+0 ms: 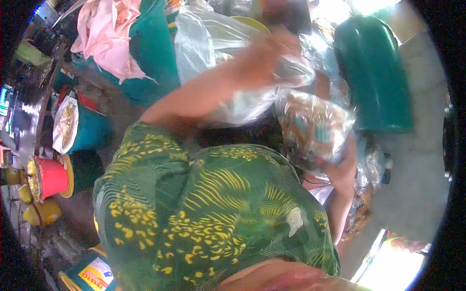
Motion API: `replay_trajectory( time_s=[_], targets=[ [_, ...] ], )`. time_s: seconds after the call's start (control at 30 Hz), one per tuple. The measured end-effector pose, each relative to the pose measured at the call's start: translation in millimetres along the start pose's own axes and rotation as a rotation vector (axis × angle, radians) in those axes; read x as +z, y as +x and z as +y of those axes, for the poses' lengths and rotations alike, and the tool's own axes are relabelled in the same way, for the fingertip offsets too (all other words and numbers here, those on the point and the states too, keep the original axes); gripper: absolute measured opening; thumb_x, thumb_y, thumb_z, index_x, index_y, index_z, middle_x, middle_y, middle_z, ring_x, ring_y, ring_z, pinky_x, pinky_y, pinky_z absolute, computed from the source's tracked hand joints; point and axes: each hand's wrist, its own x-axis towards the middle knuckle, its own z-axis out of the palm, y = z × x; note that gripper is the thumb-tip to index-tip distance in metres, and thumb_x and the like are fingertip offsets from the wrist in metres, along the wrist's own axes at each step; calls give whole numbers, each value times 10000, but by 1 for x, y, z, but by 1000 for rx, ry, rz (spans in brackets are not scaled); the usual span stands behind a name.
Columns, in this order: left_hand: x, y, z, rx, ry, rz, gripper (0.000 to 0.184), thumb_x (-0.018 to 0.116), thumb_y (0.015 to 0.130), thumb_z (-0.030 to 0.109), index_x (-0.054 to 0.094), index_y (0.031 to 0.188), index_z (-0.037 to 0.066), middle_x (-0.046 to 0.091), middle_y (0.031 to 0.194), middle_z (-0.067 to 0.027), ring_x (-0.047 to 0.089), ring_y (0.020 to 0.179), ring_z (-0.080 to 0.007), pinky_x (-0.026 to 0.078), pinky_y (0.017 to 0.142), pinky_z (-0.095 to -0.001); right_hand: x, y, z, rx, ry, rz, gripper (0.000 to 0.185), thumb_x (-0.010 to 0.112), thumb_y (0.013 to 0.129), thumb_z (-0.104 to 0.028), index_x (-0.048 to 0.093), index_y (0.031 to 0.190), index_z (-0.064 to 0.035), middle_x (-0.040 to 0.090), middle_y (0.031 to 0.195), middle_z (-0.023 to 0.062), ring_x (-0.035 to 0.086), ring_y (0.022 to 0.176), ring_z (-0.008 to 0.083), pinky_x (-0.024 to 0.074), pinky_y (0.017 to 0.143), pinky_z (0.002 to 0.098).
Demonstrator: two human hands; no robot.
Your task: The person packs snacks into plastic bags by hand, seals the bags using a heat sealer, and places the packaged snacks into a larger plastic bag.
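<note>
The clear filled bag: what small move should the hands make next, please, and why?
Probably steady the clear filled bag with the right hand before moving the left hand: the right holds its lower side, while the left, higher in view by loose clear plastic, is too blurred to show its grip.

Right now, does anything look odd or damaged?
A pale patch stands out on the yellow-patterned green shirt; whether damage or design, I can't tell. The plastic bag in the right hand shows nothing clearly odd.

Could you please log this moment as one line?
left hand: blurred, at clear plastic | right hand: holding filled clear bag | nearby: green container
</note>
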Motion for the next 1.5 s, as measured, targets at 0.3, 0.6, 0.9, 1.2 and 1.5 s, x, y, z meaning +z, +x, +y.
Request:
replay_trajectory(
  time_s=[0.3,0.6,0.9,1.2,1.5],
  targets=[
    [-111,-71,-25,-1352,445,-442,328,739,815,342,734,1015,83,672,1162,-181,649,1061,-325,481,981,-394,100,126,-3,-224,667,436,808,789,783,-13,311,1435,-29,532,1289,126,531,1179,198,483,951,368],
    [-151,-142,-54,-626,691,21,621,568,778,24,549,1393,107,538,1357,-140,618,1099,-305,518,898,-365,168,127,-15,-91,171,-303,813,857,738,-218,433,1378,47,605,1237,185,567,1191,281,479,971,385],
    [-146,-63,-12,-774,-364,349,483,542,814,-8,604,1288,62,604,1274,-147,609,1081,-226,478,887,-317,210,187,-52,-29,81,106,879,759,843,-305,247,1474,29,601,1204,256,600,1142,391,469,980,447],
    [-111,-54,-47,-403,-394,291,318,514,878,-16,581,1188,-29,631,1206,-141,639,995,-174,510,813,-296,271,187,-33,94,78,-207,748,669,863,-267,335,1476,4,397,1480,249,462,1298,425,384,1088,456],
    [-45,-214,-86,-1046,-373,281,408,505,990,193,490,1352,7,502,1374,-171,532,1217,-280,431,1049,-413,208,166,38,372,-331,-168,796,738,848,-452,448,1347,97,455,1427,303,572,1216,342,455,1011,404]
  ],
)
